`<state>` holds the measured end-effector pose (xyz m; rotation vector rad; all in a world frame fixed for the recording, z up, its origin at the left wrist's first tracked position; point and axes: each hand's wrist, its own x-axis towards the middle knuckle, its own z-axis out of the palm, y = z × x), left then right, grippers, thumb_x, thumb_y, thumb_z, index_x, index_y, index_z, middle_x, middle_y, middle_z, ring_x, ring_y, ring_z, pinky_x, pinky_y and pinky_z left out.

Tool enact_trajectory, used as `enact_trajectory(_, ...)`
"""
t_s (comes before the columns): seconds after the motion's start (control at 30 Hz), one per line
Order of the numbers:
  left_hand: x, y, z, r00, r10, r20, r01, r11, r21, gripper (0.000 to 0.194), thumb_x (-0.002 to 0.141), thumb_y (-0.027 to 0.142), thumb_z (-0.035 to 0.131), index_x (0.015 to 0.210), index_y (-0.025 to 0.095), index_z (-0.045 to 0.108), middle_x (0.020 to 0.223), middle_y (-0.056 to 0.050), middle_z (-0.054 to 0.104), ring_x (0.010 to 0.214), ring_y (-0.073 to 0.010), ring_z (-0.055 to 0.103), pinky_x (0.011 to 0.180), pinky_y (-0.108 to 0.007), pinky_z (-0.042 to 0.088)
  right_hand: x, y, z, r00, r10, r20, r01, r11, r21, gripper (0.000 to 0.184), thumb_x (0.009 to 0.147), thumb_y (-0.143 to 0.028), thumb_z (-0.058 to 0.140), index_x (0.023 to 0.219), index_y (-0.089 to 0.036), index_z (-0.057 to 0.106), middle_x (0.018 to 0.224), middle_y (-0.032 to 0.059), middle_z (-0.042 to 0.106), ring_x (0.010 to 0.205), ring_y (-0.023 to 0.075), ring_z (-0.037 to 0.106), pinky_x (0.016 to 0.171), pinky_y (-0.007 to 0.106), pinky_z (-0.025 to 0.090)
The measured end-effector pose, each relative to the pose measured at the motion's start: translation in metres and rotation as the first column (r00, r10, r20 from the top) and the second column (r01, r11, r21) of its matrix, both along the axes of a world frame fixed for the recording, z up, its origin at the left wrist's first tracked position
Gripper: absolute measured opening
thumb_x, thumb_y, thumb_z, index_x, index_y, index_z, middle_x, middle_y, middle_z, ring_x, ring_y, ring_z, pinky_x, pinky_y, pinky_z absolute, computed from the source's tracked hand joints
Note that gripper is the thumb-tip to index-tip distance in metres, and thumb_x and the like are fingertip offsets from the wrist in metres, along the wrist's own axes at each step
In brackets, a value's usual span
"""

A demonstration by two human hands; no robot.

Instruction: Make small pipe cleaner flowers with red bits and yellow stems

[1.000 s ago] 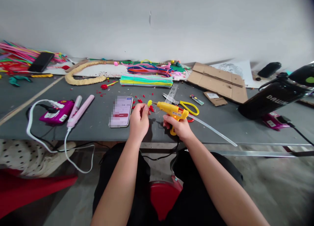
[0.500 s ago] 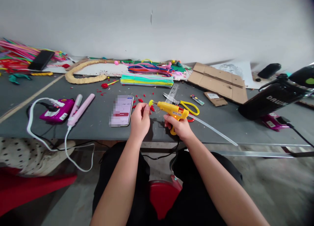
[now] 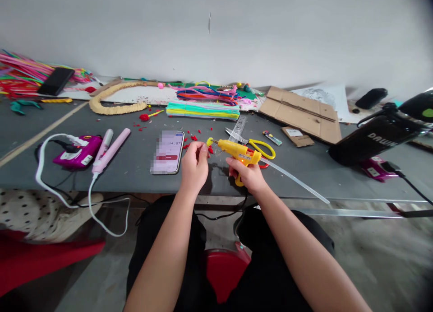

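Observation:
My left hand (image 3: 196, 163) pinches a small fuzzy yellow piece (image 3: 210, 141), which looks like pipe cleaner. My right hand (image 3: 248, 173) is wrapped round the handle of a yellow hot glue gun (image 3: 238, 150). Its nozzle points left and meets the yellow piece, or comes very close to it. A long clear glue stick (image 3: 297, 181) juts from the back of the gun. Several small red fuzzy bits (image 3: 194, 137) lie on the table just beyond my left hand. Scissors with yellow and red handles (image 3: 262, 149) rest behind the gun, over a ruler (image 3: 240, 126).
Left of my hands lie a phone (image 3: 169, 153), a pink hair straightener (image 3: 111, 151) and a purple power socket (image 3: 79, 153) with cables. Bundled pipe cleaners (image 3: 203, 110) and cardboard (image 3: 301, 113) sit along the back. A black bottle (image 3: 375, 136) stands at right.
Almost nothing differs. My hands, the yellow piece and the glue gun hold nearly the same position, with a very slight shift in view.

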<state>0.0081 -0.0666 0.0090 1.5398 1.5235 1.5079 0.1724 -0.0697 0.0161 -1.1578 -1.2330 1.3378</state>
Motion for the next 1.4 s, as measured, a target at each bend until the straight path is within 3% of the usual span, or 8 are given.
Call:
enact_trajectory(0.87, 0.0007, -0.0011, 0.0009, 1.000, 0.002, 0.030, -0.001, 1.000, -0.016, 0.029, 0.100, 0.042, 0.047, 0.086, 0.019, 0.058, 0.078, -0.002, 0.062, 0.074, -0.0148, 0.057, 0.068, -0.026, 0.042, 0.0021, 0.0006, 0.0003, 1.000, 0.009, 0.029, -0.010, 1.000, 0.015, 0.038, 0.076, -0.045, 0.071, 0.053, -0.020, 0.053, 0.048, -0.0021, 0.051, 0.046, 0.0101, 0.045, 0.049, 0.027, 0.039)
enact_trajectory(1.4, -0.0004, 0.0023, -0.0037, 0.990, -0.047, 0.131, 0.051, 0.998, -0.024, 0.033, 0.099, 0.047, 0.047, 0.082, 0.020, 0.056, 0.069, 0.000, 0.054, 0.065, -0.0143, 0.050, 0.062, -0.026, 0.039, 0.0016, 0.0002, -0.0006, 0.999, 0.013, 0.046, -0.013, 1.000, 0.012, 0.041, 0.075, -0.048, 0.071, 0.052, -0.021, 0.053, 0.048, -0.0014, 0.050, 0.047, 0.0107, 0.045, 0.051, 0.028, 0.039)
